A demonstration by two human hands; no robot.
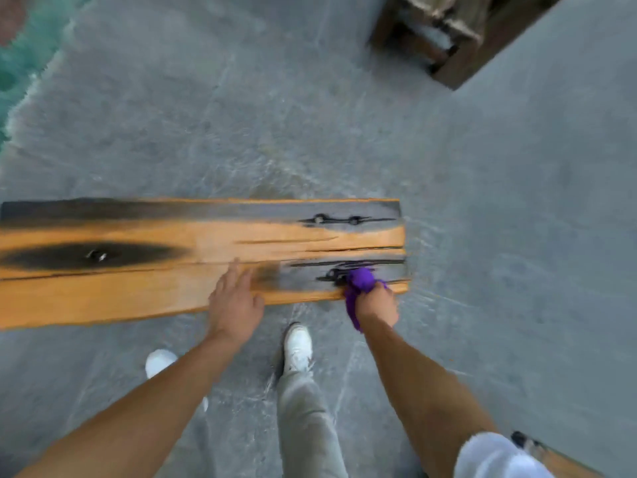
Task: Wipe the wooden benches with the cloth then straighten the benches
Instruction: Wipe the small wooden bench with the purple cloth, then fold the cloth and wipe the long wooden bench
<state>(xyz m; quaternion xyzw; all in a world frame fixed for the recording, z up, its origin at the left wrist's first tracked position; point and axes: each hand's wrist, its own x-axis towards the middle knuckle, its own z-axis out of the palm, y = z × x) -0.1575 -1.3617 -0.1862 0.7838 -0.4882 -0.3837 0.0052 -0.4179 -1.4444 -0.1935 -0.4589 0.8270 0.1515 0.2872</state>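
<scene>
From the head camera, a long wooden bench lies across the view from the left edge of the picture to a squared right end a little past the middle. Its top is orange-brown with dark charred patches, a black oval knot towards the left, and long cracks running in from the right end. The near long edge slants slightly, and the left end runs out of view, so its full length cannot be told.

The left hand lies flat and open on the near edge of the bench, fingers spread and pointing away from the person, holding nothing. The right hand is closed in a fist around a purple cloth; the bunched cloth presses on the bench top at the near right corner, over a dark cracked patch, and a tail of it hangs down beside the wrist.

Grey concrete floor lies open on all sides of the bench: a wide clear stretch beyond the far edge, and bare floor past the right end. At the upper right, well apart from the bench, stands a dark wooden structure, blurred, with a pale object on it that cannot be made out. A teal surface borders the floor at the upper left.

The person's two white shoes stand on the floor just on the near side of the bench, with grey trouser legs below. At the lower right corner a piece of orange wood shows behind a white sleeve.
</scene>
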